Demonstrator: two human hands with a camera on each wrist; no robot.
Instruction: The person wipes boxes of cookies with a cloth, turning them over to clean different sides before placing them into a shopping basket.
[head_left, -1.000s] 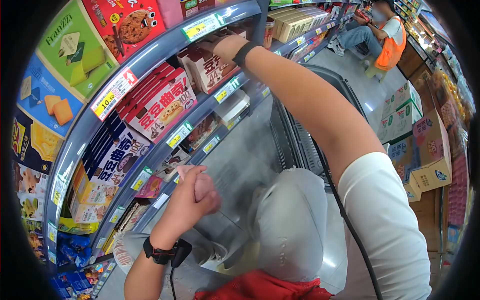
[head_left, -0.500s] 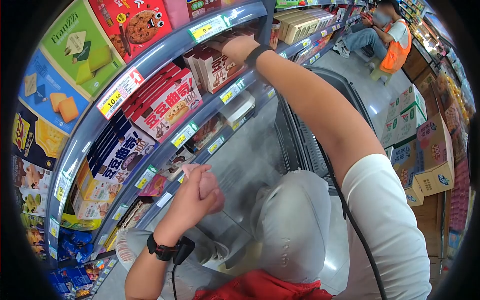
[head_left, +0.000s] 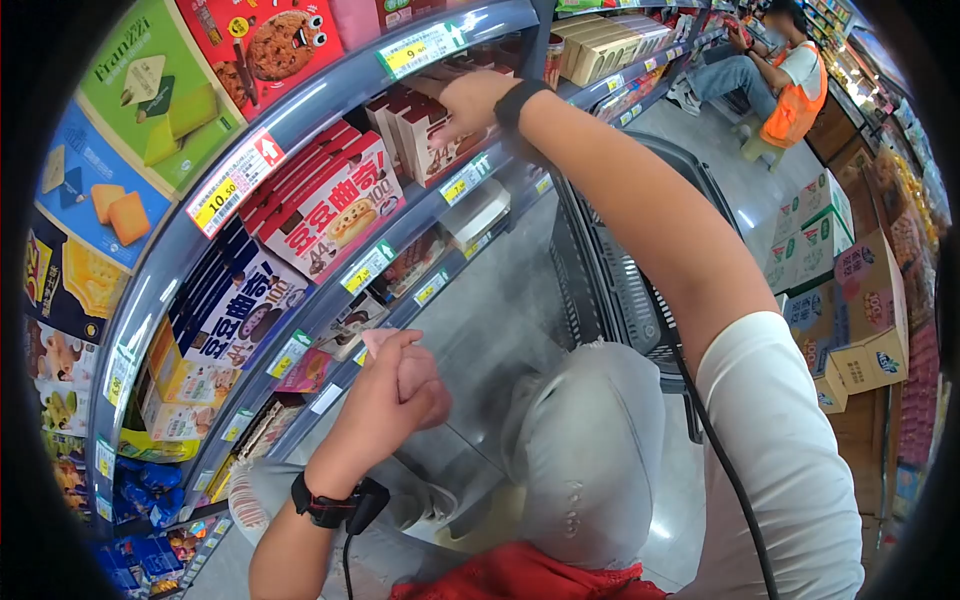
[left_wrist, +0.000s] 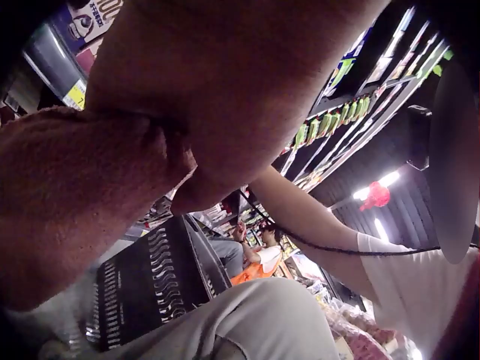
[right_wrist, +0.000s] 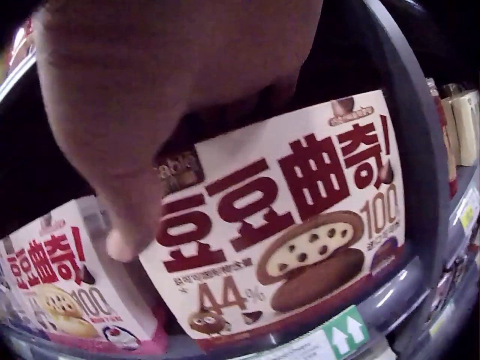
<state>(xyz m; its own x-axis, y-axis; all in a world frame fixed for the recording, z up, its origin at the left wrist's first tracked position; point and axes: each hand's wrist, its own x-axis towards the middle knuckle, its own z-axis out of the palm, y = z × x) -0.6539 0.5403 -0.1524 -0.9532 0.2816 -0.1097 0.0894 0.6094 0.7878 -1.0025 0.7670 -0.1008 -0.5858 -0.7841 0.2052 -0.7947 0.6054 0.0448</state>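
Observation:
In the head view my right hand (head_left: 470, 105) reaches onto the shelf over white-and-red cookie boxes (head_left: 435, 140), fingers extended across their tops. The right wrist view shows the thumb of this hand (right_wrist: 180, 97) pointing down at the left edge of the front cookie box (right_wrist: 277, 225); its other fingertips are hidden behind the top edge. Another box (right_wrist: 82, 277) stands to the left. My left hand (head_left: 395, 385) hangs loosely curled in front of the lower shelves, with nothing visible in it. In the left wrist view, that hand (left_wrist: 202, 90) fills the upper part.
Red-and-white boxes (head_left: 335, 205) and blue-and-white boxes (head_left: 250, 310) line the shelf on the left. A black basket (head_left: 585, 270) stands on the floor beyond my knee. Farther back sits a person in an orange vest (head_left: 790, 95); cartons (head_left: 865, 310) are stacked at right.
Against the boxes, my right hand has shifted slightly, and its thumb now shows in front of them. The camera view has moved a little; my left hand holds nearly the same pose.

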